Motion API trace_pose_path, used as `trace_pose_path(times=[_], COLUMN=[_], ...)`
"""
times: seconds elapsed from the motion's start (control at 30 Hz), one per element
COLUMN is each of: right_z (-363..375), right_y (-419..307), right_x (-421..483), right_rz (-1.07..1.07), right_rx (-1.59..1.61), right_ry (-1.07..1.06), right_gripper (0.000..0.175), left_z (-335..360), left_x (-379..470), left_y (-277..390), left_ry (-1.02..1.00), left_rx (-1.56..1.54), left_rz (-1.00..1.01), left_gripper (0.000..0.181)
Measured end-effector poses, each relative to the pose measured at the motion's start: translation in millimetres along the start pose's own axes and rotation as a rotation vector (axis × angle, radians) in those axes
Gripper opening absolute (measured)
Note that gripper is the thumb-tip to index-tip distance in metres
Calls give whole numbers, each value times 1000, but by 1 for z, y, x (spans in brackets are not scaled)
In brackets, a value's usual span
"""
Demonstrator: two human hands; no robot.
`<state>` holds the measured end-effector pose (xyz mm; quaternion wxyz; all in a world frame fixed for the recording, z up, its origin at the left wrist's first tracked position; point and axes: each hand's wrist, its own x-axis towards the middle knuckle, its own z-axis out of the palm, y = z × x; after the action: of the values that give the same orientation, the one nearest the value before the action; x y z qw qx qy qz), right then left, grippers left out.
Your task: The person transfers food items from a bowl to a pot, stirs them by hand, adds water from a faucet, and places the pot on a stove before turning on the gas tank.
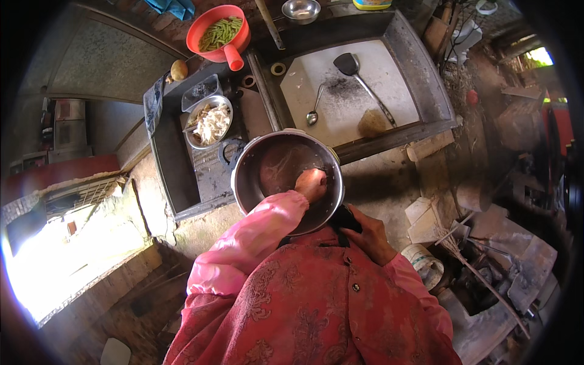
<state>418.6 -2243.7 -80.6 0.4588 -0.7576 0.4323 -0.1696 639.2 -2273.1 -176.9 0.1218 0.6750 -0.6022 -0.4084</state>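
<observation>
A deep metal pot (248, 182) with black side handles, like a pressure-cooker body, is held against the front of my red coat, overlapping the sink's front edge. My left hand (312, 183) reaches down inside it near the right wall. The fingers are bent, and whatever they may hold is hidden. My right hand (372, 232) grips the pot's black handle (346, 220) on the side nearest my body. The opposite black handle (229, 153) sticks out at the upper left. A reddish-brown sheen shows on the pot's bottom; whether it is liquid or reflection I cannot tell.
Beyond the pot, the two-part sink (335, 153) holds a wok spatula (349, 66), a spoon (313, 117) and a brown scrubber (372, 123). At left are a metal bowl of white food pieces (213, 123) and a clear plastic box (200, 93). Green beans fill a red ladle-like basin (189, 32).
</observation>
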Motion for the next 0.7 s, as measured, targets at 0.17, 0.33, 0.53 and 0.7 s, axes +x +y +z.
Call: trace_pose_path(times=[0.17, 0.33, 0.53, 0.7], right_z=[-1, -1, -2, -6], right_y=[0, 2, -5, -13], right_x=[0, -1, 3, 7], right_rz=[7, 24, 21, 35], right_rx=[-30, -15, 31, 49], right_ry=[-18, -12, -33, -47], right_gripper=[61, 61, 63, 62], left_z=[4, -14, -151, -235], left_x=[5, -4, -57, -85], left_y=[9, 6, 33, 43], left_ry=[-12, -104, 32, 290], left_rx=[102, -342, -1090, -1013], left_rz=[-54, -72, -100, -31], left_gripper=[9, 8, 11, 11])
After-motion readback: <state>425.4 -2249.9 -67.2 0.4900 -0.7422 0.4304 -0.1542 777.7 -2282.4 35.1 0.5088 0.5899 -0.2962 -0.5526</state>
